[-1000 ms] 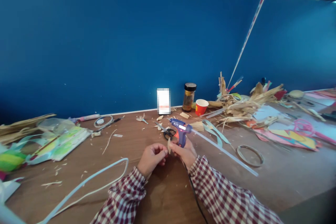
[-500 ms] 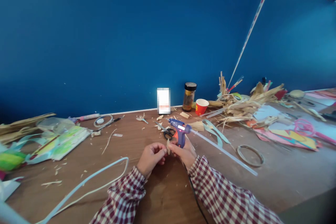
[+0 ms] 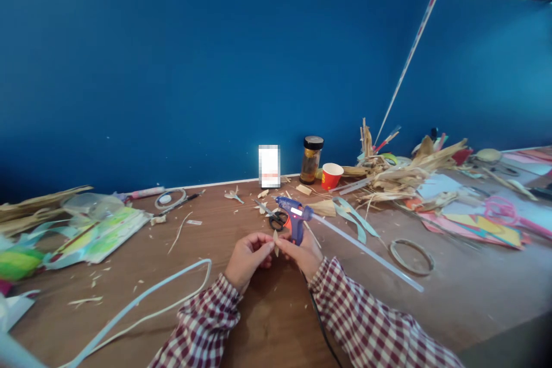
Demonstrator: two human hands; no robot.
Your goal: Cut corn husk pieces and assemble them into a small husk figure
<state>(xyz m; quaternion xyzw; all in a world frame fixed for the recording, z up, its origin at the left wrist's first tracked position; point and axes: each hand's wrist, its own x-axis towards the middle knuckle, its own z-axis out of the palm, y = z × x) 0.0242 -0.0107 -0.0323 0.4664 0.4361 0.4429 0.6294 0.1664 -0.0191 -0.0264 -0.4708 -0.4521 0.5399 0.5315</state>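
Note:
My right hand [image 3: 305, 255] is closed round the handle of a blue glue gun [image 3: 294, 217] with an orange trigger; a long clear glue stick [image 3: 366, 250] sticks out of its back toward the right. My left hand [image 3: 249, 255] pinches a small pale leaf-shaped husk piece [image 3: 276, 240] just left of the gun's handle, and the right fingers touch the same piece. Both hands hover low over the brown table [image 3: 267, 322]. Black-handled scissors [image 3: 276, 218] lie just beyond the hands.
Behind stand a dark jar [image 3: 311, 159] and a red paper cup [image 3: 331, 176] by a blue wall. A heap of dried husks [image 3: 401, 175] and coloured papers [image 3: 474, 224] fills the right. A wire ring [image 3: 411, 257], pale strips [image 3: 142, 305] and green papers [image 3: 99, 236] lie around.
The glue gun has shifted slightly left and tipped toward the husk piece; both hands stay close together holding the same things.

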